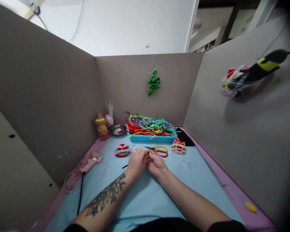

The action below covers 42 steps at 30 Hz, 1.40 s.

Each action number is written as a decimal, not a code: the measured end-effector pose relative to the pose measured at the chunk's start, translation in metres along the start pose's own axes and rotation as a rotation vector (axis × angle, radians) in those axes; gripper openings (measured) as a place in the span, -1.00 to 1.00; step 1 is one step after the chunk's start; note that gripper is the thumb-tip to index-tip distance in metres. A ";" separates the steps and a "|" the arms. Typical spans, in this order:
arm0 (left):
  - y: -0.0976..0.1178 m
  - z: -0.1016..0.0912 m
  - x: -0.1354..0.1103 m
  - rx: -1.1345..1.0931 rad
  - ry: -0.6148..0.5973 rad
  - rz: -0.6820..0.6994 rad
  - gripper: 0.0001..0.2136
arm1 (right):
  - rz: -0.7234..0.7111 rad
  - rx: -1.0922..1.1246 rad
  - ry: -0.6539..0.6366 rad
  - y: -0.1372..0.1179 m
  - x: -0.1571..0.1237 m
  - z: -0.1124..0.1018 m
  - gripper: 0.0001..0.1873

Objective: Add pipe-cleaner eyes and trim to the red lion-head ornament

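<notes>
Left hand point(136, 160): fingers curled inward, their tips pinched together at the meeting point with the other hand.
Right hand point(157, 165): turned partly palm up, thumb and finger pinching a small dark piece point(148, 153) from the four o'clock side.
Dark piece: sits between both sets of fingertips, its shape mostly covered; a fumble there could drop it or bend it askew, since so little of it is gripped.
Black strip point(125, 167): on the blue cloth point(183, 188) between eight and nine o'clock of the hands, partly hidden by the left one; a dragging wrist could sweep it away.
Scissors point(155, 149): at one o'clock, just beyond the fingers, blades toward ten; a careless forward reach might nick a fingertip.
Glue gun point(90, 163): at nine o'clock, well apart, a small light glowing; if hot, its nozzle could burn a straying forearm, and a snagged black cord point(81, 193) could pull it round.
Red and lilac piece point(122, 150): at ten o'clock, near enough for a left knuckle to knock.
Cream and red piece point(178, 147): at two o'clock, near the blue tray point(151, 139), whose overhanging fuzzy stems point(145, 127) could catch and tangle.
</notes>
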<state>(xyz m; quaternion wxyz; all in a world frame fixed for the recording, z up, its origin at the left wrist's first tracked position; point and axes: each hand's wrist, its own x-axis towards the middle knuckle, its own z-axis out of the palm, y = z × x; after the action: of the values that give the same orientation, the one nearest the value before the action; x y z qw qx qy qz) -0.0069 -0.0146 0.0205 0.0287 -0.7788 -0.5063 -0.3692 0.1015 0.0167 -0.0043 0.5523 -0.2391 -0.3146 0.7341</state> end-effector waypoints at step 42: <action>-0.018 -0.007 0.002 0.164 -0.163 -0.041 -0.86 | -0.591 -1.428 -0.118 -0.037 0.005 -0.018 -0.86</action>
<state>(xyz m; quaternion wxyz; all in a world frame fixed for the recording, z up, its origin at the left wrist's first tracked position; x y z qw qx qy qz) -0.0251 -0.0071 0.0205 0.0438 -0.7908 -0.5512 -0.2626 0.1369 0.0317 0.0103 0.4195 -0.4037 -0.7913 0.1870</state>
